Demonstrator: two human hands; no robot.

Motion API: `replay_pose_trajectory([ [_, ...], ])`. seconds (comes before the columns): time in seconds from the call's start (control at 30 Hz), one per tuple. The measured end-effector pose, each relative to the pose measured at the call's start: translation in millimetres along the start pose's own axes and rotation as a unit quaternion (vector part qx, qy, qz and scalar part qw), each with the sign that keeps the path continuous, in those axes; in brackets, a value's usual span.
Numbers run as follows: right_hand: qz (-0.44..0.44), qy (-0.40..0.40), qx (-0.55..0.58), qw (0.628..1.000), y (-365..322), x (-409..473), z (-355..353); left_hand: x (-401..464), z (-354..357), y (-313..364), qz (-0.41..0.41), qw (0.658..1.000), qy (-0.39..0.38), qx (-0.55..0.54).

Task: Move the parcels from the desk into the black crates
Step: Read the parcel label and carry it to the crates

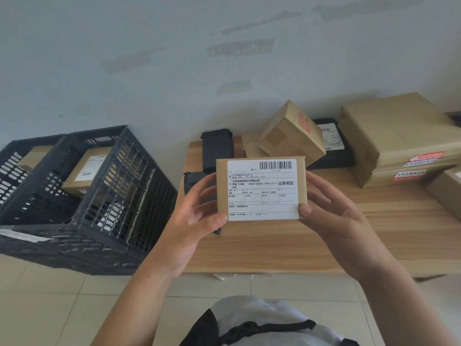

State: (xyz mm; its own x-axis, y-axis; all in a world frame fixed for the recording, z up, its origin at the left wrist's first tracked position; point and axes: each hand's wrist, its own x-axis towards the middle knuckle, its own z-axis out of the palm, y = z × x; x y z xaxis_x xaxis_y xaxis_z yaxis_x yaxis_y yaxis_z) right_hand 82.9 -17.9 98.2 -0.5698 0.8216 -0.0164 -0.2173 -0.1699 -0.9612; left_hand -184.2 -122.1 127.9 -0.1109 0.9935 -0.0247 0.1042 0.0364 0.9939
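Your left hand [199, 216] and right hand [331, 216] pinch a small labelled parcel [260, 189] by its side edges, lifted above the wooden tabletop [287, 245]. At nine o'clock, two black crates [104, 196] on the tiled floor [62, 300] each hold a brown parcel already. By my judgement most work remains: tan boxes [396, 136] and black pouches [217, 148] crowd twelve to three o'clock against the pale, scuffed wall [174, 58].
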Motion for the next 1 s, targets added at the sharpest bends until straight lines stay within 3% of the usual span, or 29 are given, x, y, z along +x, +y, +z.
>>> replay_pose_trajectory([
  [0.6,-0.017,-0.045,-0.016,0.999,0.1,-6.6,30.4,-47.4,-15.8,-12.1,-0.009,1.0,0.006,-0.013],
  [1.0,0.018,-0.127,-0.05,0.99,1.3,-13.2,124.4,-131.1,-69.9,-16.0,-0.005,0.994,0.113,-0.009],
])
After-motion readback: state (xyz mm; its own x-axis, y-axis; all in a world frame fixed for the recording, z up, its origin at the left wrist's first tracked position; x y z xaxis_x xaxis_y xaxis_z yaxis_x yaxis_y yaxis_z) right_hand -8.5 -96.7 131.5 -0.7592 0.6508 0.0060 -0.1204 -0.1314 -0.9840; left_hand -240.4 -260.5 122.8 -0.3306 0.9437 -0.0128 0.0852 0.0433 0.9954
